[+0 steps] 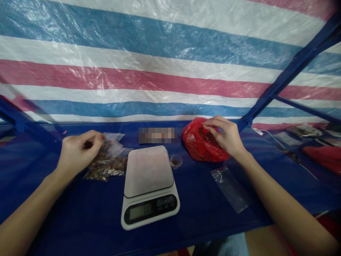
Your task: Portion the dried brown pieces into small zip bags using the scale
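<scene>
My left hand [80, 151] is closed, its fingers curled together above the left side of several small clear zip bags [106, 163] filled with brown pieces. What it pinches, if anything, is hidden. At the mouth of a red plastic bag [195, 145], my right hand [225, 135] has its thumb and fingers bent inward over dark brown bits. A small red patch shows by those fingertips, but I cannot make out what it is. Between my hands lies a white digital kitchen scale [149, 174] with a bare platform and a display that seems to read zero.
A small clear cup [176, 161] with some brown bits stands right of the scale. An empty zip bag [230, 188] lies flat at the right. Behind the scale is a blurred-out flat item [157, 136]. Blue metal struts [282, 78] and a striped sheet [160, 81] border the table.
</scene>
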`<state>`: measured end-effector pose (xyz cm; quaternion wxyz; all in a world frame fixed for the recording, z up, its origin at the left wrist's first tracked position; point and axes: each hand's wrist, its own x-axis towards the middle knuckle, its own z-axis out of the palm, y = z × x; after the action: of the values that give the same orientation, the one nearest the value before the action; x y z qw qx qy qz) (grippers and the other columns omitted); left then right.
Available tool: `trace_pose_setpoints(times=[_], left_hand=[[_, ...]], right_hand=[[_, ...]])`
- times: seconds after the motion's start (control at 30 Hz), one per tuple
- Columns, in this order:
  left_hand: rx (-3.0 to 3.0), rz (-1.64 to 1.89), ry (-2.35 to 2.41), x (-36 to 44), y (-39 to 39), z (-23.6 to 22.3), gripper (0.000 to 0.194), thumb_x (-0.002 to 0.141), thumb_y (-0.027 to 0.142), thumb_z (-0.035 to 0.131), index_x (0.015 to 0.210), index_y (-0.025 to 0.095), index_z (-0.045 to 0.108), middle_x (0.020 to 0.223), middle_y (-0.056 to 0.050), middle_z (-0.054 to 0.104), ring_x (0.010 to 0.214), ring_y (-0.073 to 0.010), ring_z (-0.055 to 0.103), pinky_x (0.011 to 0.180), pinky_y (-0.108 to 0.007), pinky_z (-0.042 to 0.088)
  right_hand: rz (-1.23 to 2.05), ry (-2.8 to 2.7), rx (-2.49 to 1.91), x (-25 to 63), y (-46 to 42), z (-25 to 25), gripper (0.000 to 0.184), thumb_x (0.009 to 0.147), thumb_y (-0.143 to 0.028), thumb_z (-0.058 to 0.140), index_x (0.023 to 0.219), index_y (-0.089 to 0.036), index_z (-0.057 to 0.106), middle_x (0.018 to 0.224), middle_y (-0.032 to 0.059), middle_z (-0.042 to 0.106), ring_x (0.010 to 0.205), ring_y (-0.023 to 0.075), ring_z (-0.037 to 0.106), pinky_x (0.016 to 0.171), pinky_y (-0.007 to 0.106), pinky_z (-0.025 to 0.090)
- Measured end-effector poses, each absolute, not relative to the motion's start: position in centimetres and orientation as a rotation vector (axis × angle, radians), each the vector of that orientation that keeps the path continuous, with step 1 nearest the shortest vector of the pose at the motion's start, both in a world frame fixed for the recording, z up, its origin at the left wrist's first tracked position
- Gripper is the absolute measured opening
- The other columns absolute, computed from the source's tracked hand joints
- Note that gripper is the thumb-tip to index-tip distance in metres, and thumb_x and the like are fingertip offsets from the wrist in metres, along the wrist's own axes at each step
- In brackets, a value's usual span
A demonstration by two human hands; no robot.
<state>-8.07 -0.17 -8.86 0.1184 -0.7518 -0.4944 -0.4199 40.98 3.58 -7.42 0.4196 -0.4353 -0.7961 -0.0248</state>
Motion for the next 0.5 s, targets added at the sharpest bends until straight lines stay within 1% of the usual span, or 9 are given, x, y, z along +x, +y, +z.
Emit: trace_pose_setpoints(times=[0.1,0.33,0.5], left_hand=[[-2.181,-1.223,-1.444,-8.2,-0.1,-9.0,0.034,0.097,0.036,0.056,0.075,0.018,0.075,0.06,0.004,0.071,0.045,-0.0083,0.058,0.052,-0.02,0.043],[-2.192,-1.213,-1.41,-8.4,-0.1,-9.1,0.034,0.098,0.034,0.055,0.075,0.018,0.074,0.064,0.003,0.073,0.048,-0.0085,0.062,0.054,-0.019,0.044],[-2.194,-1.202,-1.384,-8.4,-0.2,-9.0,0.033,0.098,0.032,0.056,0.075,0.018,0.074,0.064,0.004,0.073,0.047,-0.0078,0.06,0.054,-0.019,0.043]], right_hand=[[-0.057,-2.007,-1.094,40.8,3.4,-7.5,0.016,0.099,-0.02,0.064,0.1,-0.024,0.079,0.102,0.0082,0.078,0.096,0.0266,0.074,0.092,0.042,0.06],[-0.091,-1.957,-1.072,40.7,2.7,-6.4,0.015,0.101,-0.024,0.065,0.1,-0.024,0.08,0.105,0.0087,0.078,0.098,0.0269,0.074,0.093,0.043,0.06],[-0.005,-1.909,-1.052,39.4,1.7,-5.7,0.011,0.1,-0.029,0.071,0.1,-0.026,0.081,0.103,0.008,0.079,0.097,0.0269,0.074,0.093,0.043,0.061]])
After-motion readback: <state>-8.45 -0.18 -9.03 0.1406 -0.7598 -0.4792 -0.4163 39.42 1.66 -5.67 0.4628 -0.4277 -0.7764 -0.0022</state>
